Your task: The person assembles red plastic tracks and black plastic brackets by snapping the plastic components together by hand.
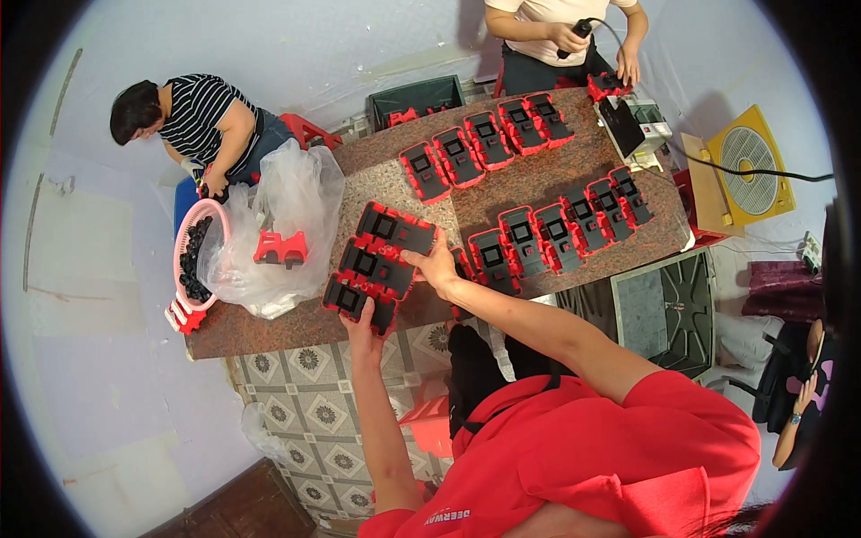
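Three red-and-black plastic housings (366,264), each with a square black frame on top, sit side by side in a row between my hands. My left hand (361,330) grips the near end of the row, thumb on top and fingers hidden below. My right hand (434,265) is closed on the row's right side, its thumb over the middle housing. Whether the row touches the table underneath, I cannot tell. Just right of my right hand, several similar housings (555,235) stand in a line, and another line of housings (487,139) lies farther back.
A clear plastic bag (300,193) and a pink basket (184,235) of black parts stand at the stone table's (260,336) left end. One co-worker (211,108) sits there; another (556,40) holds a corded tool (581,36) at the far right. Dark crates (708,305) flank the table.
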Demonstrator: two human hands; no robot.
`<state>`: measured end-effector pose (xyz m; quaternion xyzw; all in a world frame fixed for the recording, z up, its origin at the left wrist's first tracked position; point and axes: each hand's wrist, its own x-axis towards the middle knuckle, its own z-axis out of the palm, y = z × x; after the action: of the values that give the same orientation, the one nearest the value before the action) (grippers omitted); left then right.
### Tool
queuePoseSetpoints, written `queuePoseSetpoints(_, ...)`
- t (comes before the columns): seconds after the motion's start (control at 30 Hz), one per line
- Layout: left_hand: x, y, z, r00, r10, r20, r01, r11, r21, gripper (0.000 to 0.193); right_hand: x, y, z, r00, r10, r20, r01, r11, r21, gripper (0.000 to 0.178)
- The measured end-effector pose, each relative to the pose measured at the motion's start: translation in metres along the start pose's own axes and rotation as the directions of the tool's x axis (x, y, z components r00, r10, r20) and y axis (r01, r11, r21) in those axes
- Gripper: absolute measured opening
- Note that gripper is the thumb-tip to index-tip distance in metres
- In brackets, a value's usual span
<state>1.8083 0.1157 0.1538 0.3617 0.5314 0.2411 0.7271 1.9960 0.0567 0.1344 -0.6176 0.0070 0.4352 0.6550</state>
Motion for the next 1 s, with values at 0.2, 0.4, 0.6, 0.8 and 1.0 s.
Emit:
queuePoseSetpoints(0.2,0.085,0.012,-0.021,0.991,-0.125,0.037,0.124,0.992,0.039,0.077,0.074,0.044,0.040,0.975,-0.106,-0.194,0.081,0.988,-0.131,0.079)
queuePoseSetpoints(0.4,0.155,0.035,-0.014,0.972,-0.206,0.112,0.190,0.972,0.141,0.079,0.128,0.071,0.054,0.953,-0.075,-0.293,0.096,0.994,0.058,0.074)
queuePoseSetpoints(0.6,0.209,0.044,-0.010,0.961,-0.131,0.244,0.081,0.976,0.203,0.089,0.134,0.064,0.067,0.942,-0.040,-0.333,0.150,0.938,0.312,0.073)
queuePoseSetpoints(0.8,0.243,0.039,0.020,0.910,-0.134,0.391,0.089,0.987,0.131,0.096,0.135,0.059,0.049,0.891,0.043,-0.453,0.111,0.945,0.307,0.090)
queuePoseSetpoints(1.0,0.250,0.043,0.011,0.971,0.003,0.240,-0.054,0.977,0.206,0.102,0.083,0.008,0.048,0.848,-0.187,-0.496,0.127,0.980,-0.151,0.086)
